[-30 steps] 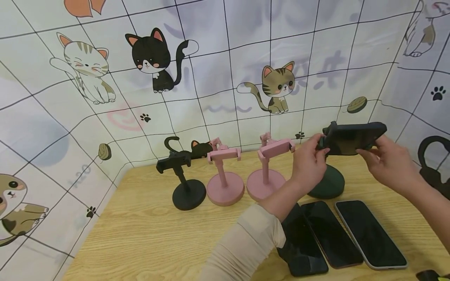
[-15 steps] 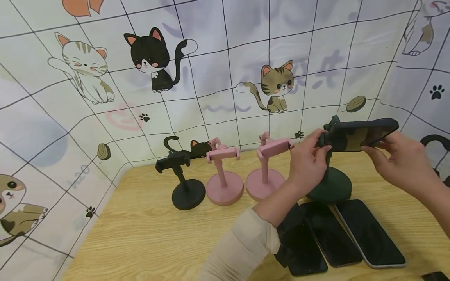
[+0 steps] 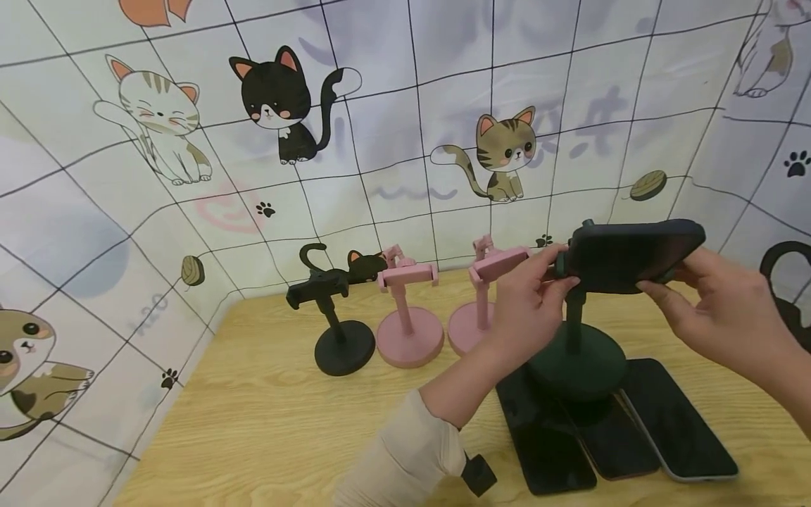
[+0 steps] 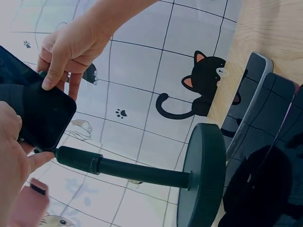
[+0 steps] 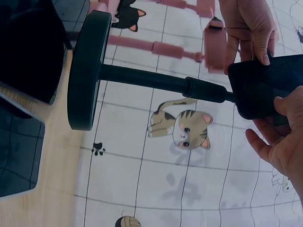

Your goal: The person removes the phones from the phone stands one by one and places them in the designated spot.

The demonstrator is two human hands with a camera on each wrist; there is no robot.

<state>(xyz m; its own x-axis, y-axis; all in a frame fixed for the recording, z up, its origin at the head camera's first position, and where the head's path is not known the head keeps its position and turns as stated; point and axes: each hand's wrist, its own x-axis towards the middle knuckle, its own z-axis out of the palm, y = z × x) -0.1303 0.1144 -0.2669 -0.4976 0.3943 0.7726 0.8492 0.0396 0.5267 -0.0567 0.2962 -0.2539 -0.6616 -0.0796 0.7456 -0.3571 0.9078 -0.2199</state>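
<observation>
A black phone (image 3: 633,253) lies sideways in the holder at the top of a dark green phone stand (image 3: 573,327). My left hand (image 3: 532,303) pinches the phone's left end and the green clamp edge there. With thumb and fingers, my right hand (image 3: 722,303) grips the right end. In the left wrist view the stand's round base (image 4: 203,175) hangs close over the phones on the table. The right wrist view shows the stem (image 5: 147,78) running from base to phone, with both hands at the phone. The back of the holder is mostly hidden.
Three phones lie face up below the stand: a black one (image 3: 548,440), a middle one (image 3: 614,443) and a white-edged one (image 3: 681,419). Left along the wall stand a black stand (image 3: 342,345) and two pink stands (image 3: 408,334). A small black block (image 3: 478,475) shows beside the left sleeve.
Both hands have brought the green stand and its phone toward me. Its base now overlaps the phones on the table, and the held phone's screen faces me more squarely.
</observation>
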